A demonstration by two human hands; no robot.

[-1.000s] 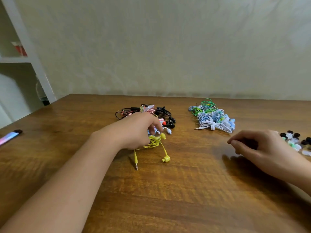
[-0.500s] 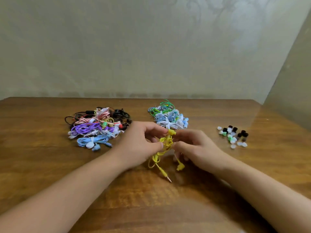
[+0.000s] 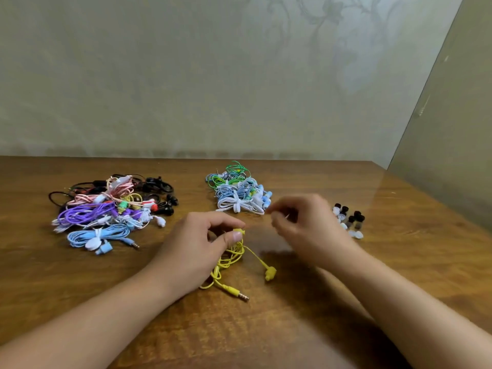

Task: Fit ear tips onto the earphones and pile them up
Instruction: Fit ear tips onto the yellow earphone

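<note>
**Yellow earphones in the left hand, right hand raised beside the ear tips**

Nearest the camera, two bare forearms reach in over the wooden table point(image 3: 266, 336). The yellow earphones point(image 3: 229, 258) serve as the landmark: their coiled cable lies on the wood at the centre, with the plug point(image 3: 238, 293) pointing toward the camera and to the right, and one loose earbud point(image 3: 270, 274) lying just right of the coil.

The left hand point(image 3: 198, 250) sits on the left side of the coil, thumb and forefinger pinching the other yellow earbud point(image 3: 238, 230) just above it. The right hand point(image 3: 300, 225) hovers to the right of the yellow earphones and slightly beyond them, clear of the cable, its fingers curled inward; the hand is blurred, and whether anything is held between the fingertips cannot be told.

Farther right of the yellow earphones, past the right hand, a small cluster of black and white ear tips point(image 3: 348, 218) lies on the table.

Beyond the yellow earphones and to their left spreads a large mixed heap of earphones point(image 3: 111, 209) in purple, blue, pink, black and white. Straight beyond them, slightly right, is a smaller pile of bundled earphones point(image 3: 239, 193) in green, blue and white. Behind everything stands a pale patterned wall point(image 3: 213, 75).
</note>
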